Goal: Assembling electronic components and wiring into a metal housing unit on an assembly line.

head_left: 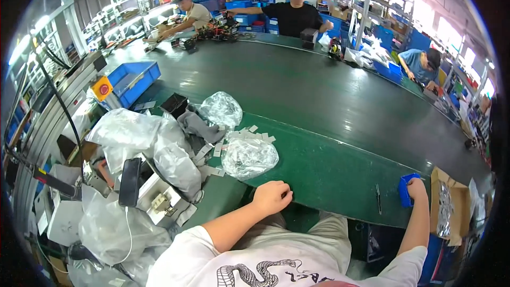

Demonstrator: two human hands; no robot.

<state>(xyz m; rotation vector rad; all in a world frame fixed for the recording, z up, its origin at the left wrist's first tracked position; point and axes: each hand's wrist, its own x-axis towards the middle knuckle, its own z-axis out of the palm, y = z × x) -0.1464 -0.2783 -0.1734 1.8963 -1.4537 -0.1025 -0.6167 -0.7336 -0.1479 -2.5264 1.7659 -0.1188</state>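
My left hand (pixel 272 197) is closed in a loose curl at the near edge of the green table. Whatever its fingers hold, if anything, is hidden. Beyond it lies a clear plastic bag (pixel 249 158) with several small pale pieces (pixel 254 128) scattered around it. Far to the right, my right hand (pixel 417 187) is at a small blue bin (pixel 405 191), its fingers curled down into it and partly hidden. What they grasp cannot be made out. A thin dark pen-like tool (pixel 378 199) lies on the table left of that bin.
Plastic bags (pixel 175 159), a phone (pixel 130 182) on a white cable and a larger blue bin (pixel 135 82) crowd the left. A cardboard box (pixel 449 207) with silvery packets stands at right. Across the dark conveyor belt (pixel 297 85), several people work.
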